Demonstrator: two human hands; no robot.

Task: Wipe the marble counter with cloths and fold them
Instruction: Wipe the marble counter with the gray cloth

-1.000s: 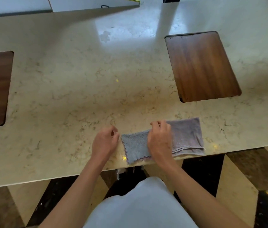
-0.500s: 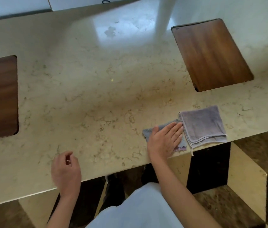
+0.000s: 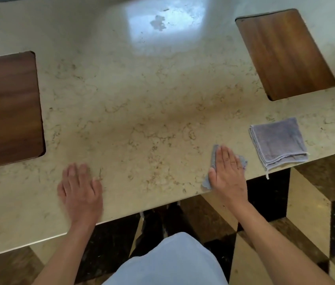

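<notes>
A beige marble counter (image 3: 142, 112) fills the view. My right hand (image 3: 227, 171) lies flat, fingers together, on a small grey-blue cloth (image 3: 214, 156) near the front edge; only the cloth's edges show around the hand. A second grey cloth (image 3: 278, 140), folded into a square, lies to its right at the counter's edge, with a loose thread hanging over. My left hand (image 3: 80, 190) rests flat on the bare marble at the front left, fingers spread, holding nothing.
Two dark wooden inset panels sit in the counter: one at the far right (image 3: 283, 52), one at the left edge (image 3: 6, 110). A dried smudge (image 3: 158, 22) shows in the glare at the back. Below the front edge is patterned floor (image 3: 306, 212).
The two cloths have come apart; the folded one now lies alone at the right. My right hand flattened onto the smaller cloth. My left hand moved left and opened flat on the marble.
</notes>
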